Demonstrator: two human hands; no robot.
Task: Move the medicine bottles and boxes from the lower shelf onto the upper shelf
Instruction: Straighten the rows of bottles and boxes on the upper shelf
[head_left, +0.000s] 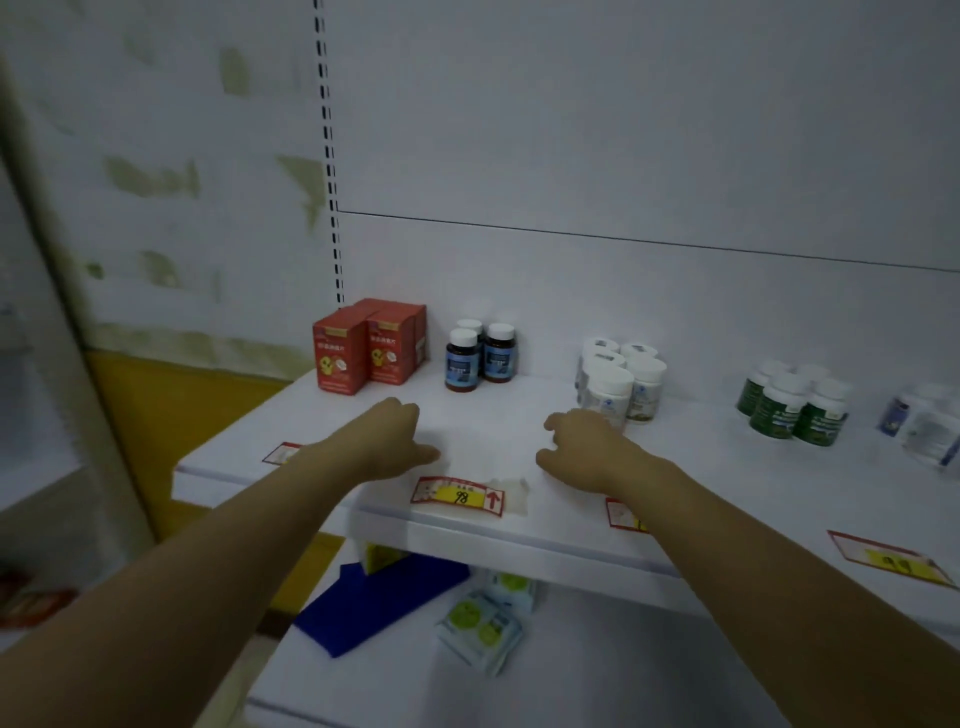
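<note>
While hovering low over front of upper shelf (488, 410), gripping nothing: left hand (395, 441) & right hand (582, 447) both palm-down, fingers loosely curled, set apart w/ bare shelf between. Just beyond left hand, red boxes (363, 348) & dark bottles w/ blue labels (480, 356); right by right hand's knuckles, touching or not cannot tell, white bottles (618, 379); further right, green-label bottles (795, 410), then blurred pale packs (930, 426). Price tag marked 98 (460, 496) on shelf lip between wrists. Below, on lower shelf (623, 654): blue flat pack (379, 603), yellow box (382, 556) half hidden under upper shelf's edge, pale sachets w/ green dots (483, 623). Looks like a between-trips stage, most stock apparently up top already. Prob. calls next for dropping both hands below the lip, reaching in for yellow box & blue pack, lifting clear w/o clipping the edge, setting down in free gap at front
</note>
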